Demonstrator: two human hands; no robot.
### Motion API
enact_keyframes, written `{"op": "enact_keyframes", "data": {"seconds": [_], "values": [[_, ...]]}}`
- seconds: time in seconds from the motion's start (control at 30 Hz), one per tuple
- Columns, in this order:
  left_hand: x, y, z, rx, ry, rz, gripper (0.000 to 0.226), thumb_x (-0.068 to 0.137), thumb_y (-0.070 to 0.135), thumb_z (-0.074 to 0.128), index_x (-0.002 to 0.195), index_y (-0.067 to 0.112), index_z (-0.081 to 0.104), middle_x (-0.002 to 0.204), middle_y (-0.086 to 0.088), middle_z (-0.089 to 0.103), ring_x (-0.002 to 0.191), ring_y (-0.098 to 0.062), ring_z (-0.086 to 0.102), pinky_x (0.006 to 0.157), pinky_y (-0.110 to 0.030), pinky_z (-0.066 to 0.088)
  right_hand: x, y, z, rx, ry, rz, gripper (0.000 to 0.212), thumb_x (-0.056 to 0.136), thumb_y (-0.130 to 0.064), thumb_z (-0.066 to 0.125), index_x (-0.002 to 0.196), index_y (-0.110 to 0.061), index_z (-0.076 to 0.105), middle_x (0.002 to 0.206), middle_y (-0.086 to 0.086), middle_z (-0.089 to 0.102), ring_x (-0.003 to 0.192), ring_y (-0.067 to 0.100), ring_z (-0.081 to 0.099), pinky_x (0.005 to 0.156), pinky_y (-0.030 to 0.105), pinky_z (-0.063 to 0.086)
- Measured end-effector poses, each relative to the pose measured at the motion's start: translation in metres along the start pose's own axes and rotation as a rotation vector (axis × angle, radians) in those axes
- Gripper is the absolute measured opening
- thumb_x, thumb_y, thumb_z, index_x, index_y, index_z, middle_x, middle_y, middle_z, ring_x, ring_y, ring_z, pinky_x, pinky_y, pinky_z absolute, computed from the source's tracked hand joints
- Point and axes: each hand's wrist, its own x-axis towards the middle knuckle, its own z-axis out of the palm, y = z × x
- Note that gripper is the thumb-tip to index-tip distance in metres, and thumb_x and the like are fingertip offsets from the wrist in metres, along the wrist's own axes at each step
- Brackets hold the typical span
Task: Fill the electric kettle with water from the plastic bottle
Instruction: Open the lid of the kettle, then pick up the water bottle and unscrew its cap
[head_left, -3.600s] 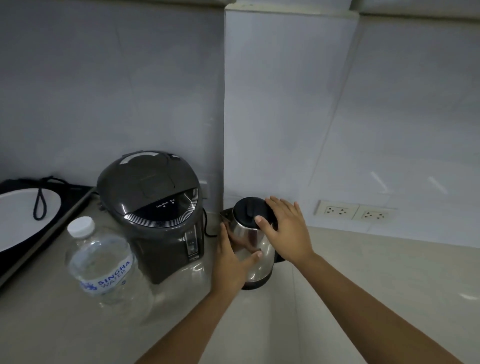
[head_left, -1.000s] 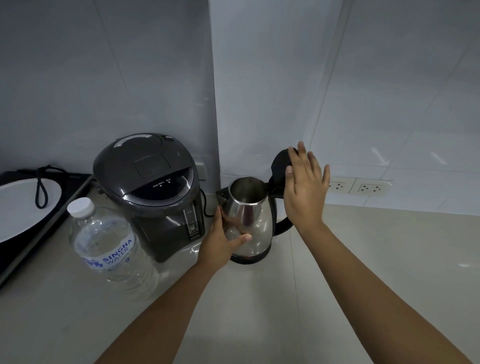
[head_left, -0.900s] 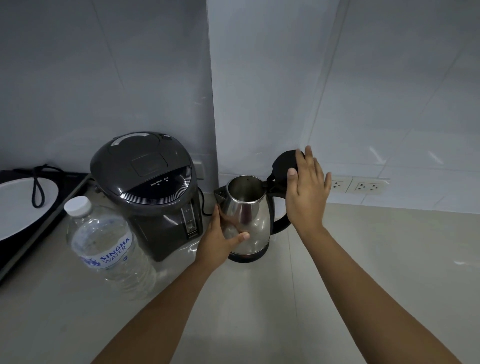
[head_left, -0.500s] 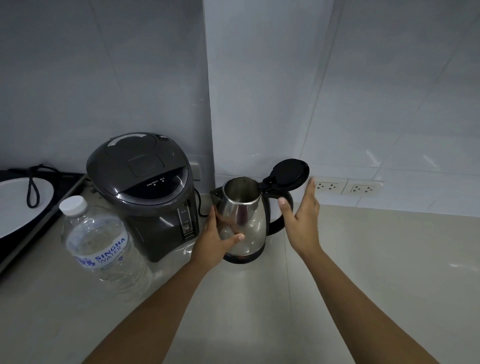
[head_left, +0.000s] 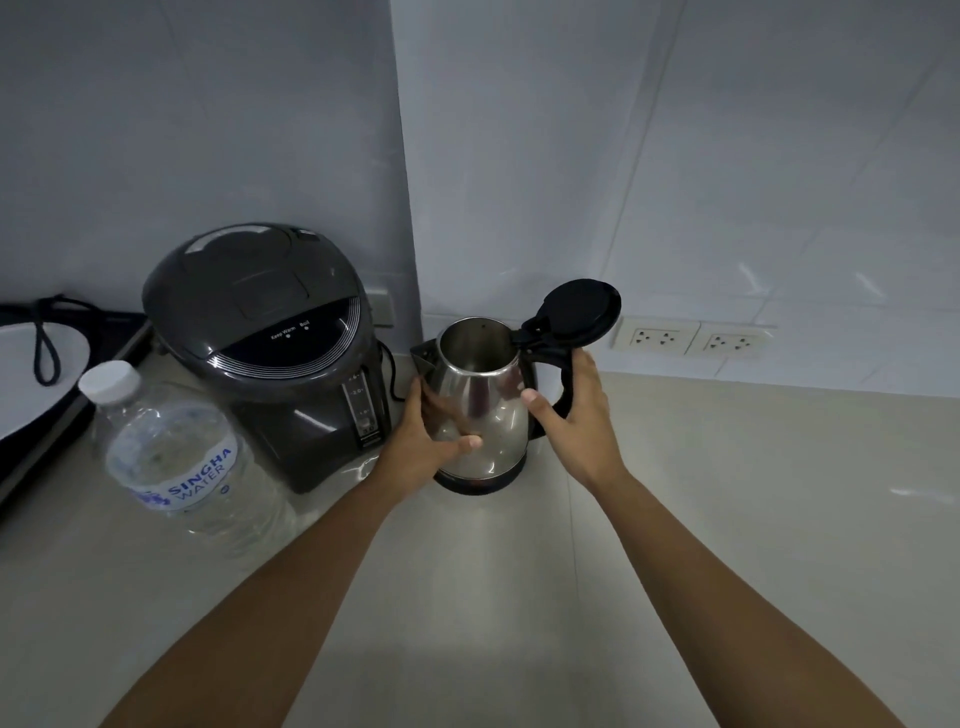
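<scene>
A steel electric kettle stands on its black base near the wall corner, its black lid flipped open and tilted back to the right. My left hand grips the kettle's body from the left front. My right hand wraps around the black handle on the right. The plastic water bottle, clear with a white cap screwed on and a Singha label, stands on the counter at the left, apart from both hands.
A dark grey hot-water dispenser stands just left of the kettle, close to my left hand. A black tray with a white plate and a cord lies at the far left. Two wall sockets sit behind the kettle.
The lid went from shut to fully open. My right hand left the lid, came down and closed on the handle. My left hand stayed on the kettle's body.
</scene>
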Motion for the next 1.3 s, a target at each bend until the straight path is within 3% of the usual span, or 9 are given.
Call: {"op": "enact_keyframes", "data": {"seconds": [0.23, 0.43, 0.6, 0.8, 0.9, 1.0, 1.17, 1.3], "values": [[-0.03, 0.006, 0.007, -0.012, 0.01, 0.146, 0.124, 0.056, 0.044, 0.09, 0.154, 0.039, 0.014, 0.146, 0.012, 0.049, 0.136, -0.011, 0.046, 0.114, -0.044, 0.038, -0.038, -0.013, -0.01, 0.034, 0.145, -0.026, 0.086, 0.08, -0.07, 0.055, 0.149, -0.027, 0.028, 0.153, 0.003, 0.033, 0.142, 0.023, 0.029, 0.109, 0.052, 0.035], [-0.088, -0.004, -0.003, 0.029, -0.01, 0.191, 0.126, 0.055, 0.049, 0.089, 0.155, 0.038, 0.013, 0.144, 0.015, 0.051, 0.133, -0.005, 0.049, 0.113, -0.038, 0.04, -0.104, -0.032, -0.007, -0.029, 0.223, -0.021, 0.083, 0.084, -0.062, 0.056, 0.151, -0.027, 0.022, 0.156, 0.002, 0.027, 0.14, 0.026, 0.029, 0.107, 0.052, 0.036], [-0.138, -0.025, -0.019, 0.064, -0.014, 0.189, 0.123, 0.059, 0.046, 0.089, 0.156, 0.031, 0.015, 0.145, 0.007, 0.05, 0.134, -0.014, 0.048, 0.112, -0.043, 0.042, -0.159, -0.039, 0.013, -0.069, 0.228, 0.026, 0.086, 0.084, -0.059, 0.057, 0.153, -0.03, 0.014, 0.16, -0.003, 0.019, 0.143, 0.024, 0.023, 0.109, 0.052, 0.034], [-0.176, -0.054, -0.025, 0.071, -0.019, 0.172, 0.122, 0.062, 0.039, 0.089, 0.156, 0.035, 0.011, 0.141, 0.012, 0.049, 0.131, -0.011, 0.049, 0.107, -0.031, 0.042, -0.202, -0.036, 0.028, -0.111, 0.165, 0.053, 0.093, 0.082, -0.062, 0.06, 0.154, -0.032, 0.009, 0.162, -0.004, 0.014, 0.146, 0.023, 0.018, 0.113, 0.05, 0.03], [-0.185, -0.06, -0.021, 0.059, -0.03, 0.157, 0.12, 0.064, 0.04, 0.089, 0.156, 0.032, 0.012, 0.142, 0.009, 0.051, 0.131, -0.013, 0.05, 0.109, -0.037, 0.043, -0.21, -0.034, 0.027, -0.136, 0.136, 0.081, 0.097, 0.081, -0.065, 0.06, 0.154, -0.035, 0.004, 0.164, -0.004, 0.006, 0.148, 0.021, 0.011, 0.115, 0.044, 0.024], [-0.191, -0.061, -0.016, 0.029, -0.054, 0.119, 0.126, 0.066, 0.041, 0.088, 0.158, 0.029, 0.002, 0.151, 0.004, 0.044, 0.139, -0.016, 0.043, 0.113, -0.042, 0.04, -0.212, -0.035, 0.022, -0.154, 0.098, 0.092, 0.1, 0.077, -0.071, 0.058, 0.152, -0.041, -0.001, 0.164, -0.007, 0.001, 0.149, 0.019, 0.008, 0.113, 0.041, 0.022], [-0.195, -0.064, -0.012, 0.063, -0.078, 0.117, 0.127, 0.071, 0.045, 0.084, 0.157, 0.031, -0.009, 0.16, 0.005, 0.029, 0.144, -0.017, 0.036, 0.115, -0.042, 0.037, -0.212, -0.036, 0.013, -0.148, 0.014, 0.082, 0.107, 0.073, -0.077, 0.057, 0.153, -0.04, -0.003, 0.163, -0.009, 0.002, 0.149, 0.016, 0.013, 0.114, 0.051, 0.029], [-0.199, -0.065, -0.014, 0.116, -0.076, 0.123, 0.125, 0.075, 0.051, 0.079, 0.156, 0.032, -0.015, 0.164, 0.006, 0.02, 0.147, -0.019, 0.03, 0.115, -0.041, 0.035, -0.215, -0.037, 0.013, -0.195, 0.009, 0.131, 0.112, 0.069, -0.084, 0.052, 0.153, -0.039, -0.007, 0.164, -0.007, -0.004, 0.15, 0.022, 0.006, 0.116, 0.047, 0.022]]}}
